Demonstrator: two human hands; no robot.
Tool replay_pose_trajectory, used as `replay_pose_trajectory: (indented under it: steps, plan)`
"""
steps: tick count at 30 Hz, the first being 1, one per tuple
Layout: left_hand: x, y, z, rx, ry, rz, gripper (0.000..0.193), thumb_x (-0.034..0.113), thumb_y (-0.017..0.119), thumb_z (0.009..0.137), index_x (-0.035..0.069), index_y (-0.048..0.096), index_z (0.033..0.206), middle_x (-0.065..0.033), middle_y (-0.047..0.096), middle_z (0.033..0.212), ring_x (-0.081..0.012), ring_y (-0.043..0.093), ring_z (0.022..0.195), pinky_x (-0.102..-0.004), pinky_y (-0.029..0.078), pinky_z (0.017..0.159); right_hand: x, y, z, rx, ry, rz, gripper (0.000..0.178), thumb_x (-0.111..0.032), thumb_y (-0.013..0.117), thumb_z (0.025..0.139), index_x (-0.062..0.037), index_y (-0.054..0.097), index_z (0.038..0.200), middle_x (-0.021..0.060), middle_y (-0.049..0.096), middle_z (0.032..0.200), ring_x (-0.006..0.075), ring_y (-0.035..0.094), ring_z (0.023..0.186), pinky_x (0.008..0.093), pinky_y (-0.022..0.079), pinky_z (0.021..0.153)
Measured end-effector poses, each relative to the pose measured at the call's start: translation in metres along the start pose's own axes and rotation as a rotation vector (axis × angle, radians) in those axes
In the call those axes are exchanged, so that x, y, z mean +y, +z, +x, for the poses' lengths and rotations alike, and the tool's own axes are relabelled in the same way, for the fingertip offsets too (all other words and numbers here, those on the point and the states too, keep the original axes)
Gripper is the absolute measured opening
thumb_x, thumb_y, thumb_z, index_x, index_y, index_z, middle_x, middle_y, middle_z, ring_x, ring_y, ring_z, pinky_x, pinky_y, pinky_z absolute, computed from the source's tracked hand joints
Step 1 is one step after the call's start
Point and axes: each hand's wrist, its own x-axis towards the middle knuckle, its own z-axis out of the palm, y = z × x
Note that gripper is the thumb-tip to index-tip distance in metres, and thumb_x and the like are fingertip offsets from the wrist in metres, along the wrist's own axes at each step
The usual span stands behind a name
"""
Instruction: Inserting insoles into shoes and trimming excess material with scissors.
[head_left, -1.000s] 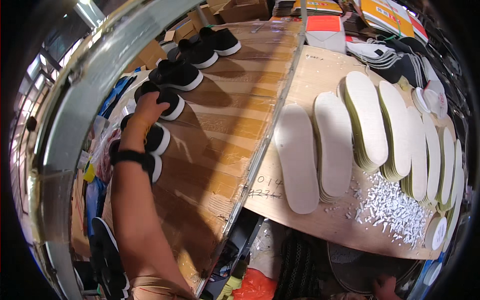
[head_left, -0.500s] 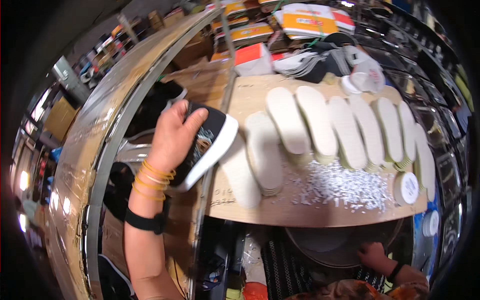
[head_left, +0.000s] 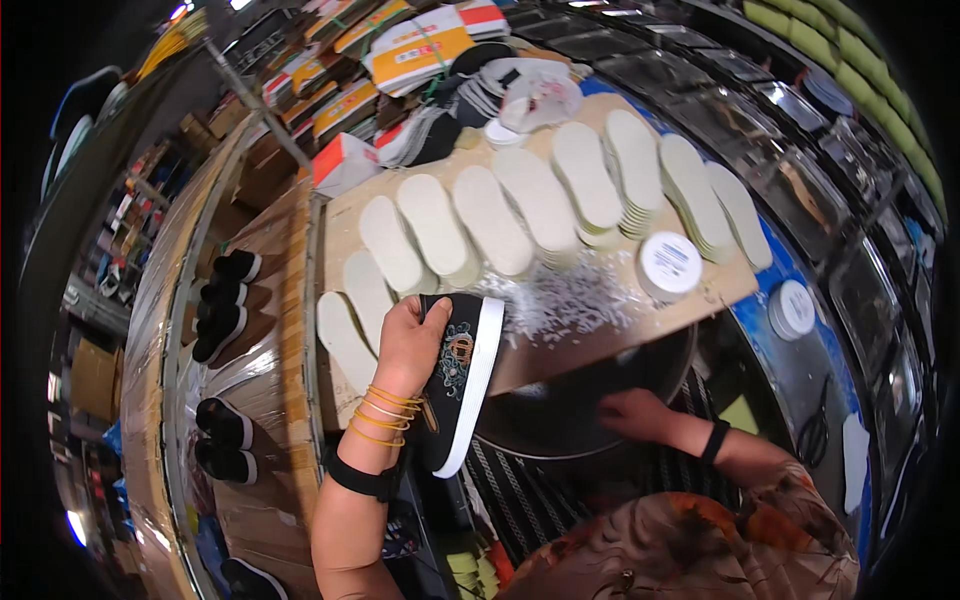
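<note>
My left hand (head_left: 412,350) is closed on the black shoe (head_left: 455,375), gripping its upper edge with the thumb on the outside. The shoe stands tilted on end, its thick white sole facing right and a patterned decoration with a tan motif showing on the upper. It hangs before the near edge of a wooden board (head_left: 735,288). Lower right, my right hand (head_left: 637,415) hovers over a dark round basin (head_left: 545,425) below the board, fingers curled in; whether anything is in them is too dim to see. Stacks of cream insoles (head_left: 535,205) line the board.
White paper-like scraps (head_left: 570,305) lie in a heap on the board, beside a round white tub (head_left: 670,263). Another tub (head_left: 792,310) and black scissors (head_left: 815,425) are at the right. Left, a wrapped shelf (head_left: 270,400) holds several black shoes. Shoe boxes (head_left: 425,55) are stacked behind.
My left hand has brought the shoe from the shelf side across to the board's near edge, turning it more upright. The view has swung left. My right hand stays by the basin.
</note>
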Motion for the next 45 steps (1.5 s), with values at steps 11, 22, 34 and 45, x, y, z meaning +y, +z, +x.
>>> replay_pose_trajectory:
  steps: [11,22,34,45]
  plan:
    - [-0.049,0.113,-0.041,-0.032,-0.206,-0.442,0.013,0.012,0.056,0.086,0.000,0.057,0.089,-0.0043,0.061,0.079,-0.0112,0.056,0.065,-0.0250,0.047,0.059,-0.058,-0.021,0.019,0.169,0.007,1.269,0.098,-0.016,0.075,0.064,-0.0075,0.011,0.137,0.0137,0.045,0.117,0.0204,0.048,0.099,0.0318,0.040,0.087]
    - [-0.017,0.169,-0.079,-0.362,-0.204,-0.434,0.017,0.002,0.062,0.079,0.002,0.059,0.096,-0.0011,0.061,0.086,-0.0091,0.057,0.074,-0.0234,0.047,0.068,-0.012,-0.027,-0.019,0.196,0.031,1.290,0.077,-0.023,0.071,0.070,-0.0048,0.030,0.132,0.0159,0.048,0.117,0.0226,0.046,0.108,0.0342,0.037,0.093]
    - [-0.038,0.179,-0.067,-0.239,-0.198,-0.419,0.015,0.005,0.064,0.079,0.005,0.060,0.094,0.0016,0.060,0.083,-0.0073,0.056,0.070,-0.0224,0.046,0.065,0.126,-0.094,-0.360,0.428,1.589,-0.530,0.035,-0.023,0.055,0.078,-0.0063,0.051,0.110,0.0188,0.061,0.094,0.0336,0.060,0.087,0.0428,0.048,0.075]
    - [-0.042,0.173,-0.072,-0.169,-0.195,-0.455,0.012,0.004,0.063,0.080,0.003,0.061,0.091,0.0006,0.061,0.082,-0.0073,0.056,0.068,-0.0218,0.046,0.063,0.130,-0.058,-0.341,0.564,1.496,-0.429,0.046,-0.021,0.051,0.081,-0.0068,0.039,0.123,0.0189,0.058,0.093,0.0383,0.058,0.082,0.0460,0.047,0.073]
